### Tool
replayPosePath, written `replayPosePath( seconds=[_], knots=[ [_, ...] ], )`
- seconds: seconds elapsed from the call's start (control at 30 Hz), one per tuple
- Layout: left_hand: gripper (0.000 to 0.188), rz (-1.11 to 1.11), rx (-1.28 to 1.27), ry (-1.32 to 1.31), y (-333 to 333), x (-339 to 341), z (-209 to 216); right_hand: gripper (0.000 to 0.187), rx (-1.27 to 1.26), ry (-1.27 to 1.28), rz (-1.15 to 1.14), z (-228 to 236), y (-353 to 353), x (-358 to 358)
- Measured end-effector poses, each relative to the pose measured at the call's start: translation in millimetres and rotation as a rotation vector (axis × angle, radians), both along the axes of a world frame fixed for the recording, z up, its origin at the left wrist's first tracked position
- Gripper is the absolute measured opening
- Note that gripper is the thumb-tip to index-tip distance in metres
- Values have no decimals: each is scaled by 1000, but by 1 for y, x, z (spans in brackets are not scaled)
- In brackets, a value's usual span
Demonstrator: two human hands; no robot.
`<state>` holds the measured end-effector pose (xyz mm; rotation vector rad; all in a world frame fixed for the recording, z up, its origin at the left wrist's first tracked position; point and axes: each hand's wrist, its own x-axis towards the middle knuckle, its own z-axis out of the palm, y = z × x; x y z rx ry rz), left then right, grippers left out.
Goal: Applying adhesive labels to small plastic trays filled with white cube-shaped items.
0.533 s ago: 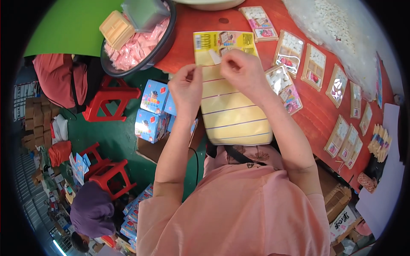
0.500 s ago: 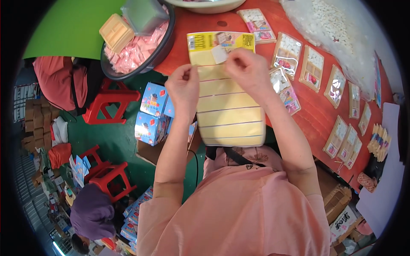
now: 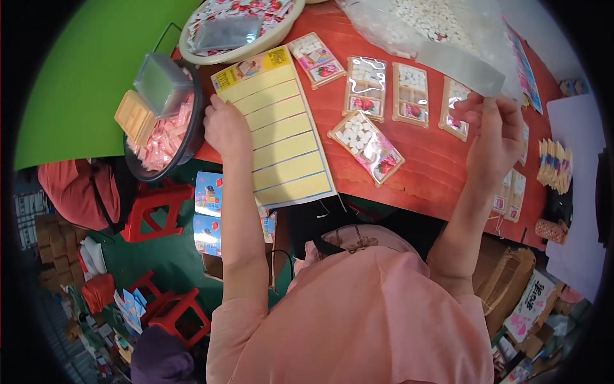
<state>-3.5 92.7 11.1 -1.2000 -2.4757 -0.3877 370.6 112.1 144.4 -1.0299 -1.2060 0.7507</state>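
A long yellow card sheet (image 3: 278,131) with ruled strips lies on the red table (image 3: 422,173), its lower end over the front edge. My left hand (image 3: 225,128) rests with curled fingers on the card's left edge, next to a black bowl of pink sachets (image 3: 167,137). My right hand (image 3: 494,131) is out to the right, its fingertips pinching the edge of a clear packet of white tablets (image 3: 453,110). More such packets (image 3: 366,142) lie in a row between the two hands.
A cream tray of sachets (image 3: 240,32) and a big clear bag of white tablets (image 3: 441,32) sit at the back. Small packets and stacked strips (image 3: 554,165) line the right side. Red stools (image 3: 157,211) and blue boxes (image 3: 209,211) stand on the floor.
My right hand has left the yellow card and reached right to the packets. My left hand stays on the card's left edge. The view has shifted toward the table.
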Motion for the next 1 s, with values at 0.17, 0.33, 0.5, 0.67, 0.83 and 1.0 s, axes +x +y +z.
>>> replayPosePath(
  seconds=[0.17, 0.33, 0.5, 0.67, 0.83, 1.0],
  knots=[
    [30, -362, 292, -197, -29, 68, 31, 12, 247, -494, -127, -35, -25, -22],
    [43, -854, 539, -1705, -67, 175, 56, 22, 513, -686, 51, -65, -39, -69],
    [26, -571, 486, -1631, -63, 187, 51, 20, 474, -717, 147, -79, -54, -61],
    [29, -789, 405, -1759, -53, 217, 79, 44, 344, -699, -138, -69, -73, 20],
    [27, -919, 32, -2039, -65, 268, 82, 61, -259, 153, -56, -77, -110, 114],
    [22, -928, -96, -2103, -72, 308, 67, 39, -282, -162, -344, -96, -139, 165]
  ],
)
